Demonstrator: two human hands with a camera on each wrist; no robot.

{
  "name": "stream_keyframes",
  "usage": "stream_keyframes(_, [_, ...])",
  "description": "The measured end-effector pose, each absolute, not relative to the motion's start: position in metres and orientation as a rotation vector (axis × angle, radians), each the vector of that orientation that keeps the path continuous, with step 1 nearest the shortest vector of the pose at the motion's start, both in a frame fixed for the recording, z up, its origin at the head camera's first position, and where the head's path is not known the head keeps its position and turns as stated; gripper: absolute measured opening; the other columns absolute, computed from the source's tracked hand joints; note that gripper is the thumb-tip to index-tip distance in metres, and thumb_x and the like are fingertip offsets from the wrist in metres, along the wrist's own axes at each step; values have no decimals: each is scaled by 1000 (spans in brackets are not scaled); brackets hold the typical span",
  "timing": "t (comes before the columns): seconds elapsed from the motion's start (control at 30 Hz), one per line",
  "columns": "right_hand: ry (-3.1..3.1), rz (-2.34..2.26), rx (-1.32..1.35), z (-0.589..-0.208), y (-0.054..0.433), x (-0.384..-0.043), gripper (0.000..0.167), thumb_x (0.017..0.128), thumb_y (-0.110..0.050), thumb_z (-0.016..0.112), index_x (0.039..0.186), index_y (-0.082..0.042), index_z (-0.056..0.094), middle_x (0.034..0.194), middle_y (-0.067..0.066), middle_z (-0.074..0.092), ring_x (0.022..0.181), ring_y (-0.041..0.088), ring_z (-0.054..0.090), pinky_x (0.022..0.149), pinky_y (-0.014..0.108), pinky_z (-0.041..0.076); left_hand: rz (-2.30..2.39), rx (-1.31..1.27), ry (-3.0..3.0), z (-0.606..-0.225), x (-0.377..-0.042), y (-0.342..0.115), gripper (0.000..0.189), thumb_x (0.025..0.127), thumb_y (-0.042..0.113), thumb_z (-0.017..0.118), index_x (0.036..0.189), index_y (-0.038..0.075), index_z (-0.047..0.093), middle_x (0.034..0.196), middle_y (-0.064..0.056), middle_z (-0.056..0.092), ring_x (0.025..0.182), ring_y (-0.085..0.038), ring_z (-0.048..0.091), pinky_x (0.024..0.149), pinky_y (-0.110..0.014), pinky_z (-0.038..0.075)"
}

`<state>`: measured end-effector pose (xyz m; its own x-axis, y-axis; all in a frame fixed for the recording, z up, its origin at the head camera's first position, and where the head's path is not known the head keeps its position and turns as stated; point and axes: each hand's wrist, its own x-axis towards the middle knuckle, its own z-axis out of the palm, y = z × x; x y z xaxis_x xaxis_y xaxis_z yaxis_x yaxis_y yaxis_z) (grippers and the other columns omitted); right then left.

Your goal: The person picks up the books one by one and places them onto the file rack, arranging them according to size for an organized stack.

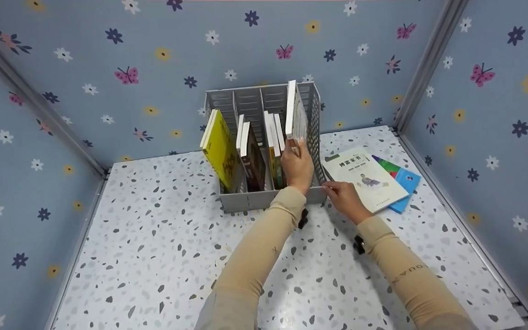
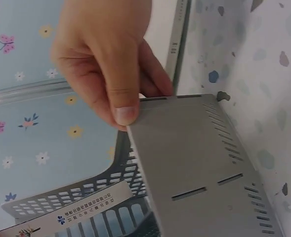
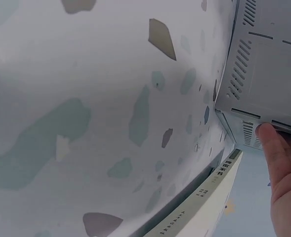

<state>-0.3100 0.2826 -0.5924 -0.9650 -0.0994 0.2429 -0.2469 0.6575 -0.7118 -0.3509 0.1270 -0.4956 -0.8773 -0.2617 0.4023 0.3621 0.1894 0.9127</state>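
Observation:
A white book (image 1: 290,112) stands upright in the rightmost compartment of a grey desk organizer (image 1: 245,201). My left hand (image 1: 298,167) grips this book low on its near edge. In the left wrist view, the book's spine (image 2: 88,210) shows Chinese print and a blue logo. My right hand (image 1: 349,199) pinches the organizer's front right corner. There the thumb (image 2: 124,114) lies on the front panel (image 2: 199,163), with the other fingers curled behind. The right wrist view has the right hand (image 3: 288,173) at the same corner, partly cut off by the frame.
Left of the held book, the organizer holds a yellow book (image 1: 222,151), dark brown books (image 1: 255,165) and white-edged books (image 1: 272,133). On the speckled table (image 1: 154,238), a cream book (image 1: 383,195) lies over a blue one (image 1: 409,181), right of the organizer. Patterned walls (image 1: 177,55) enclose the table.

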Motion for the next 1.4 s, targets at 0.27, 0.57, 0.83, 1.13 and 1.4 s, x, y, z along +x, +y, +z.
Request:
stream_keyframes(0.27, [-2704, 1212, 288, -591, 282, -308, 24, 110, -11, 63, 118, 4, 80, 93, 21, 78, 72, 15, 57, 70, 32, 49, -1683, -20, -2056, -519, -355, 128, 24, 113, 18, 55, 122, 1, 69, 82, -13, 67, 69, -22, 61, 69, -40, 53])
stream_keyframes(0.57, [-2700, 1226, 300, -589, 283, -311, 22, 110, -10, 64, 117, 3, 81, 94, 20, 79, 73, 14, 59, 70, 30, 50, -1699, -3, -2160, -525, -354, 128, 47, 114, 23, 54, 155, 0, 56, 139, -25, 71, 129, -40, 70, 110, -52, 56])
stream_keyframes(0.83, [-2699, 1218, 302, -591, 284, -312, 23, 110, -11, 64, 118, 3, 81, 99, 18, 81, 77, 18, 63, 74, 35, 54, -1705, 66, -2286, -528, -356, 127, 49, 114, 26, 50, 156, 2, 55, 126, -21, 77, 115, -36, 75, 102, -51, 60])
stream_keyframes(1.13, [-2694, 1230, 297, -591, 285, -311, 23, 110, -12, 63, 116, 2, 81, 92, 23, 78, 73, 17, 59, 73, 33, 51, -1551, -21, -2381, -532, -354, 123, 25, 112, 20, 51, 107, 2, 68, 83, -17, 71, 90, -38, 75, 84, -53, 58])
stream_keyframes(1.4, [-2708, 1228, 284, -591, 285, -311, 24, 111, -13, 63, 117, 2, 80, 97, 20, 80, 79, 20, 65, 75, 36, 54, -1350, -88, -2519, -531, -353, 120, 32, 112, 26, 53, 113, 0, 72, 94, -20, 78, 94, -39, 79, 82, -53, 62])
